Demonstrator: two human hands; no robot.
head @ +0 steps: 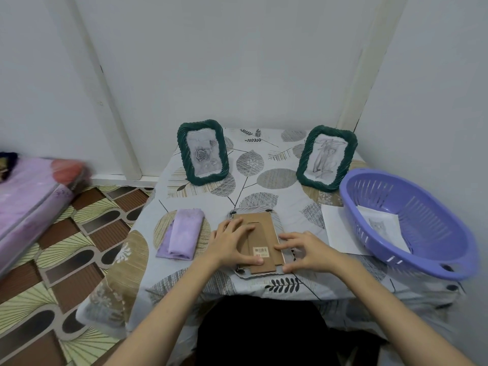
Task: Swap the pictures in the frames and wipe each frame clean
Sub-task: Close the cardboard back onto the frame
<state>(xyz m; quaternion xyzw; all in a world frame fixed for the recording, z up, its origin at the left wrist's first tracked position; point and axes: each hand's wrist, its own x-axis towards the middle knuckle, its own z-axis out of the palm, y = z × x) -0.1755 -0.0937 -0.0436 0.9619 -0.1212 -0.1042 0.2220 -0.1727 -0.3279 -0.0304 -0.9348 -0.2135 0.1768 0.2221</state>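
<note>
Head view: face-down frame (260,240), brown cardboard back.

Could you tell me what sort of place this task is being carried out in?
Probably a room in a home, not a workshop: a small table under a leaf-print tablecloth stands in a wall corner, a mattress lies on the patterned floor, and a household plastic basket sits nearby.

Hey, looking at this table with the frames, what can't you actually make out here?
Head view only:
- Face-down frame: its front and any picture inside are hidden against the table; left hand and right hand cover its sides.
- Barcode label: print too small to read.
- Sheet in the purple basket: partly hidden by the basket wall; drawing faint.
- Pink bundle: blurred and cut off by the left edge.
</note>
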